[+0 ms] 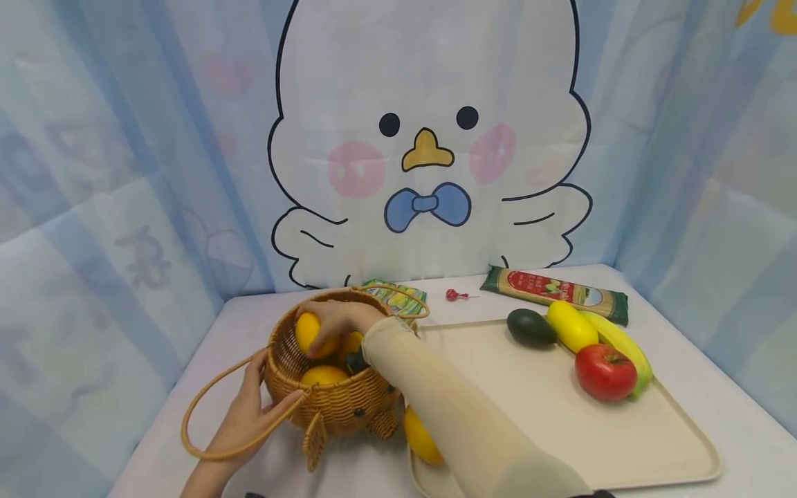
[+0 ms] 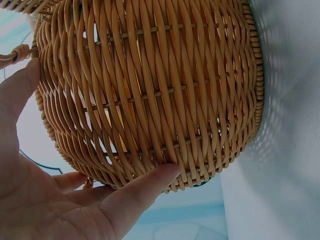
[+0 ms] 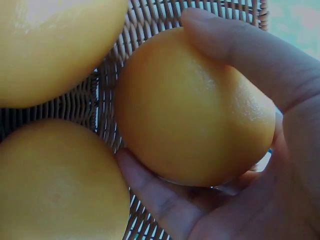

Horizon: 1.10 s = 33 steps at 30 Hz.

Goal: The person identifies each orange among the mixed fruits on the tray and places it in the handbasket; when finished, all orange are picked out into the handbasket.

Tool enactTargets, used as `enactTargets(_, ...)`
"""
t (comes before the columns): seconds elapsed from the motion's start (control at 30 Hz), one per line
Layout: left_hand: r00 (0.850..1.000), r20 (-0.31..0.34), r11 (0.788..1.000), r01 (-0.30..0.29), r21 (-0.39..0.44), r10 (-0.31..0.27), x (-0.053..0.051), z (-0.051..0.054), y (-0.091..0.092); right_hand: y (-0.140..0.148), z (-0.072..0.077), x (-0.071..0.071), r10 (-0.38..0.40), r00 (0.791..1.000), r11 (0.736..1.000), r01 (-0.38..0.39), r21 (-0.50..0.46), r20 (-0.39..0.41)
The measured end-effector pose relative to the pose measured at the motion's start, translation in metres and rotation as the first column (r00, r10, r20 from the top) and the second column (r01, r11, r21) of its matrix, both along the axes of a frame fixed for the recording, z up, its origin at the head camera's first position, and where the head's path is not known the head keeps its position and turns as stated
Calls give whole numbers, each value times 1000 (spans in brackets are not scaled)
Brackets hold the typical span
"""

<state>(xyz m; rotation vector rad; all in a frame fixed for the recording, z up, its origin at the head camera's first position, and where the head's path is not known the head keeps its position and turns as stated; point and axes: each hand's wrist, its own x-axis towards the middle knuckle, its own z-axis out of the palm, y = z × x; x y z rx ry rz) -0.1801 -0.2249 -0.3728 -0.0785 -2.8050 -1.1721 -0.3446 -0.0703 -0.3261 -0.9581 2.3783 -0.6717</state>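
Near the left edge of the tabletop (image 1: 243,325), our left hand (image 1: 243,418) is spread against the side of the wicker basket (image 1: 336,408), while our right hand (image 1: 339,321) pinches a round orange (image 3: 195,110) between thumb and fingers, inside the rim. Looks like we're at the grasping bit; picking up or putting down, we can't tell. Either way, next move probably needs the basket steady and clearance from the other oranges (image 3: 55,185). Skins look smooth, kinda shiny; the weave's ridged and gappy. The beige tray (image 1: 647,443) beside it looks flat.
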Motion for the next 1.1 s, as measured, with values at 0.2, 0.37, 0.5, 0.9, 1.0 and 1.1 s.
enactTargets(0.2, 1000, 7, 1000, -6, -2, 6, 0, 0, 1, -3, 1, 5, -24, 998, 997, 28, 78, -57)
enactTargets(0.37, 999, 34, 1000, -10, -5, 11, 1, 1, 0, -3, 0, 9, -54, 997, 988, 62, 139, -62)
enactTargets(0.5, 999, 47, 1000, -12, -1, 12, 0, 1, 0, -2, 1, 13, -77, 992, 981, 93, 168, -97)
enactTargets(0.9, 998, 57, 1000, -15, 6, 14, 0, 1, 0, -5, -2, 18, -75, 984, 969, 111, 223, -164)
enactTargets(1.0, 999, 50, 1000, -14, 5, 13, 1, 1, 0, -6, -2, 19, -70, 983, 969, 108, 223, -170)
enactTargets(1.1, 999, 40, 1000, -11, 6, 10, 1, 1, 1, -5, -2, 20, -70, 981, 968, 110, 226, -179)
